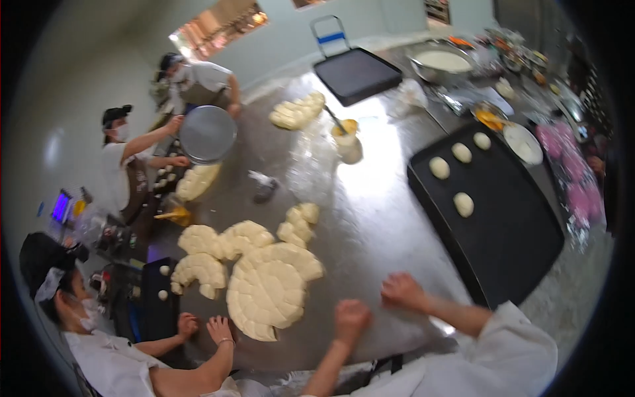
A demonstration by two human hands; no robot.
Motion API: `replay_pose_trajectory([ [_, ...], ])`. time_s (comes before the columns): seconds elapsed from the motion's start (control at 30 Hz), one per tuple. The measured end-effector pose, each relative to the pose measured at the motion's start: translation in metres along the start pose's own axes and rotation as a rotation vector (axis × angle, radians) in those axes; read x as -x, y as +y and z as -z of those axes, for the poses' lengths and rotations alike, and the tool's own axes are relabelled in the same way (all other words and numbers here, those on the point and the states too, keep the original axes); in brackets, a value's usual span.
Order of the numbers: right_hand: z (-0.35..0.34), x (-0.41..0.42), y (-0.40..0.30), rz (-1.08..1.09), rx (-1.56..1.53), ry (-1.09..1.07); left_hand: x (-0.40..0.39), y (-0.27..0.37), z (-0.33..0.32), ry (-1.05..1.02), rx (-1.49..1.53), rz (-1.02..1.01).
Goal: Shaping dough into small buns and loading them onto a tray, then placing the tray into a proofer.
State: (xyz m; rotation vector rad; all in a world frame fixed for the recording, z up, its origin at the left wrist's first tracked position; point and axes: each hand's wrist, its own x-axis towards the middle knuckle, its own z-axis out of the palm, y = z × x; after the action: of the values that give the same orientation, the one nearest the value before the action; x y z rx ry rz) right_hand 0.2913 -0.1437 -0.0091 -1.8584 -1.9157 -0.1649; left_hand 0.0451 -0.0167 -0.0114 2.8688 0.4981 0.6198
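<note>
My left hand (352, 320) is curled palm down on the metal worktable (367, 238), its outline blurred. To its right, my right hand (404, 292) is likewise bent over the table, near the side of a black baking tray (488, 218). Both palms face away from view, so whatever may lie beneath them is hidden. Left of my left hand spreads a large round of pale dough (270, 288), scored or cut into portions. Smaller cut dough pieces (201, 270) lie beyond it. Several smooth dough balls (463, 204) sit at the far end of the tray.
A co-worker's hands (218, 328) rest on the table at my left. Farther off, a person holds a round metal pan (207, 134). A tub with a utensil (346, 141), plastic sheeting (311, 164), another black tray (357, 74) and a steel bowl (441, 62) occupy the far side.
</note>
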Motion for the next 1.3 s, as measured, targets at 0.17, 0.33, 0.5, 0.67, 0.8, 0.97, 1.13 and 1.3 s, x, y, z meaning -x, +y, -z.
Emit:
replay_pose_trajectory([
  [0.17,0.004,0.023,0.004,-0.098,0.146,-0.013,-0.006,0.006,0.004,0.126,0.063,0.175],
  [0.33,0.003,0.01,0.006,0.073,-0.01,-0.003,-0.024,0.005,0.0,0.036,0.041,0.0],
  [0.5,0.014,0.025,0.001,-0.113,0.01,0.218,-0.007,0.008,0.006,0.079,0.313,0.18],
  [0.67,0.005,-0.005,0.009,0.029,-0.086,-0.003,-0.017,0.006,-0.001,0.024,0.14,0.045],
  [0.8,0.009,0.005,0.011,-0.128,0.043,-0.066,-0.003,0.005,0.002,0.21,0.008,0.107],
  [0.97,-0.006,-0.005,-0.003,0.008,-0.161,0.063,-0.002,0.004,0.004,-0.144,0.122,0.024],
  [1.13,-0.002,0.007,0.0,-0.128,0.027,0.147,-0.001,0.007,0.007,0.118,0.109,0.29],
  [1.3,-0.009,-0.009,-0.008,0.163,-0.075,-0.136,-0.007,0.008,0.004,0.063,0.081,0.143],
])
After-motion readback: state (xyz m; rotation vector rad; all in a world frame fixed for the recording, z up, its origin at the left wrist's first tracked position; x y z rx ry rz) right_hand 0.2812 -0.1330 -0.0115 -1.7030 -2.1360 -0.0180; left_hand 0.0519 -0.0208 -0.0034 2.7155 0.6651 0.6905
